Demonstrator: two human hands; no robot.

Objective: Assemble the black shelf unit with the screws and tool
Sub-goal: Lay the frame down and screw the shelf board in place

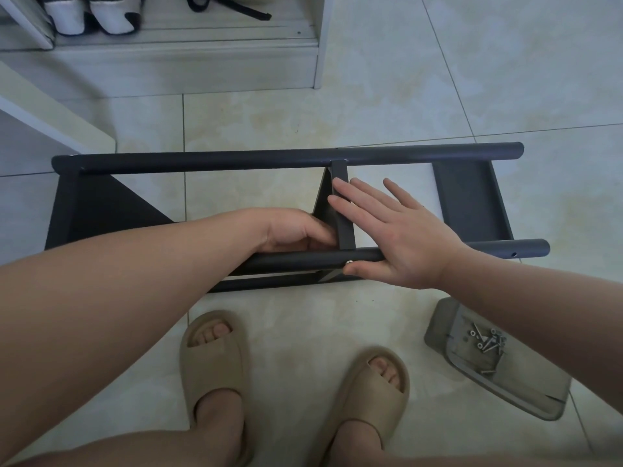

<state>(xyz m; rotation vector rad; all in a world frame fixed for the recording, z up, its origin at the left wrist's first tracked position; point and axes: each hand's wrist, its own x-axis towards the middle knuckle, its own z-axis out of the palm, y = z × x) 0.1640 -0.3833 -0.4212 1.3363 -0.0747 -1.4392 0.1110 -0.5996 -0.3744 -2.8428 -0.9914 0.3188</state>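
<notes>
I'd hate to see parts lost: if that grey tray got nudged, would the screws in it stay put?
Probably not: the screws lie loose in a small heap and are round, so they would likely roll. The raised rim of the tray should catch most. The tray itself may skid on the glossy tiles.

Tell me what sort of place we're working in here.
Likely a home, perhaps near the entrance: pale tiled floor, shoes stored in a white cabinet, and beige slippers worn beside the black shelf unit.
</notes>
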